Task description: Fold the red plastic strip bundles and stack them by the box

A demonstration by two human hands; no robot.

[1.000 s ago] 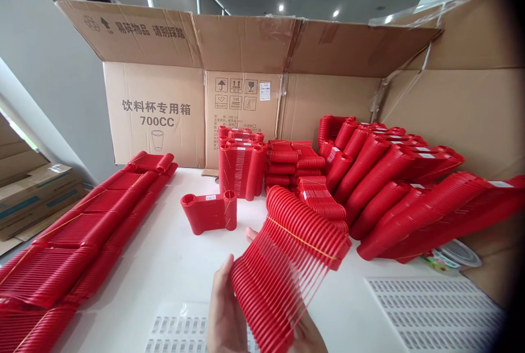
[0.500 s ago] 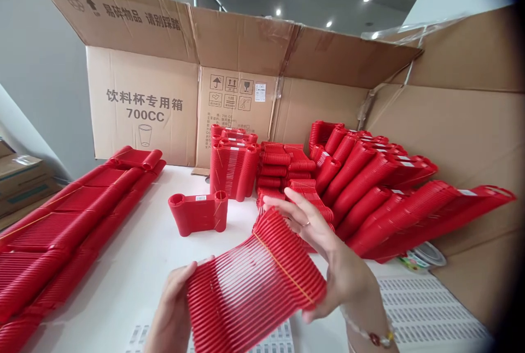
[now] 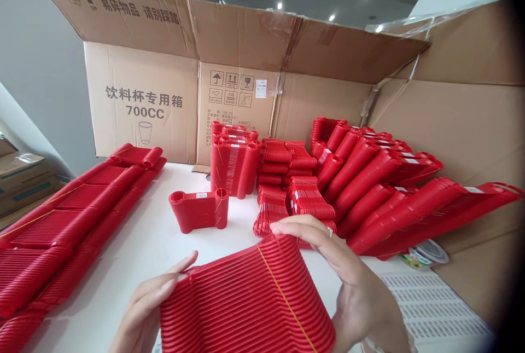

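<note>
A bundle of thin red plastic pieces (image 3: 240,301), stacked into a ribbed block with rounded ends, is held low in front of me. A thin yellow band runs across it near its right end. My left hand (image 3: 143,301) grips the left end, its fingertips along the top edge. My right hand (image 3: 353,276) wraps round the right end, fingers over the top and thumb side below. Beyond the bundle, a smaller red bundle (image 3: 199,212) with a white label stands upright on the white table (image 3: 135,232). The lower part of the held bundle is cut off by the frame.
Long rows of red bundles (image 3: 90,216) lie at left. Upright bundles (image 3: 234,169), stacked bundles (image 3: 275,205) and a leaning pile (image 3: 369,178) stand behind. Cardboard walls (image 3: 324,104) enclose the back and right. Label sheets (image 3: 443,301) and a round lidded container (image 3: 429,253) are at right.
The red bundle has come lower and closer, turning so its ribbed face looks denser, with no white gaps between pieces. Both hands moved with it; the view shifted slightly.
</note>
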